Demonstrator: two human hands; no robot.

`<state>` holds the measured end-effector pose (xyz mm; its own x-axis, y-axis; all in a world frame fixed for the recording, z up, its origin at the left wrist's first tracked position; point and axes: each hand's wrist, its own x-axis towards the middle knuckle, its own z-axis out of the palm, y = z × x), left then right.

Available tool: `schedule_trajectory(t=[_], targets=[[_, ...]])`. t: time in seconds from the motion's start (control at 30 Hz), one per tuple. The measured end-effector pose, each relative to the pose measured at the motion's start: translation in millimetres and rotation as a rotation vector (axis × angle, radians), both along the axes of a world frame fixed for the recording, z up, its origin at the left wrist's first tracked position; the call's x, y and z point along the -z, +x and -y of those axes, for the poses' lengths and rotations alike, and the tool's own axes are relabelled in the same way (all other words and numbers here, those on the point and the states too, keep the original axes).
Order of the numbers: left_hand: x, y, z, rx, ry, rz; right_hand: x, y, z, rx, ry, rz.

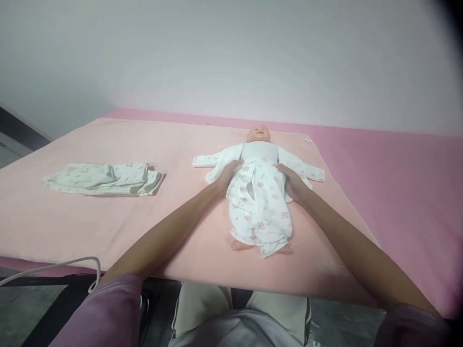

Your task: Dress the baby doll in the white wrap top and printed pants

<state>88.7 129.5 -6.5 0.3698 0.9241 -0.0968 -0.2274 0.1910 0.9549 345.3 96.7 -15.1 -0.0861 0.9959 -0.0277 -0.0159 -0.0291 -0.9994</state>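
A baby doll [259,135] lies on its back, head away from me and bare feet towards me. White baby pants [267,202] with small pink and red prints cover its legs, bunched near the ankles, with an opening at the crotch. A white baby shirt [294,161] lies spread open beneath the doll, its sleeves stretched out to both sides. My left hand [227,176] is closed on the left side of the pants' waist. My right hand [292,183] grips the opposite side, thumb on top; its other fingers are mostly hidden.
Folded white printed baby clothes [108,179] with brownish edges rest at the left. A peach blanket [173,144] lies over a pink surface [390,183] against a pale wall [231,62]. A white cable [65,262] curves over the front left edge.
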Motion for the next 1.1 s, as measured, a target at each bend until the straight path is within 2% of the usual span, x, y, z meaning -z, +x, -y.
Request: schedule_trajectory(t=[0.1,0.17,0.23,0.37,0.5,0.6,0.67,0.77,0.87,0.93,1.03,1.1], targets=[[-9.2,1.5,6.9,0.128,-0.130,0.182,-4.6,-6.4,5.5,0.009,-0.004,-0.100],[-14.2,3.8,11.0,0.160,-0.135,0.245,-5.5,-7.6,6.5,0.022,0.010,-0.109],[-15.0,6.9,12.9,0.138,-0.095,0.257,-4.2,-6.9,4.1,0.026,0.039,-0.138],[-2.3,13.0,8.7,-0.033,0.024,0.217,2.2,-3.4,-5.5,0.037,0.100,-0.166],[7.4,8.5,-1.2,-0.051,0.190,0.063,3.1,2.4,-6.3,0.050,0.235,0.080],[0.2,-2.1,-10.2,-0.033,0.429,-0.131,-5.3,6.0,-2.7,0.064,0.401,0.315],[-7.3,-6.9,-17.9,-0.013,0.524,-0.217,-13.4,5.6,-4.9,0.059,0.434,0.386],[-11.4,-4.3,-31.5,-0.012,0.459,-0.211,-22.3,-0.1,-18.3,0.086,0.297,0.294],[-3.1,5.2,-41.3,-0.131,0.344,-0.170,-21.2,-6.6,-33.3,0.162,0.073,0.095],[4.6,9.2,-42.5,-0.205,0.302,-0.198,-15.1,-8.2,-37.6,0.189,0.005,0.047],[10.1,8.9,-38.1,-0.232,0.237,-0.263,-3.7,-7.3,-36.5,0.212,0.061,0.132],[8.0,7.6,-33.9,-0.194,0.144,-0.215,2.3,-6.6,-34.3,0.217,0.148,0.189]])
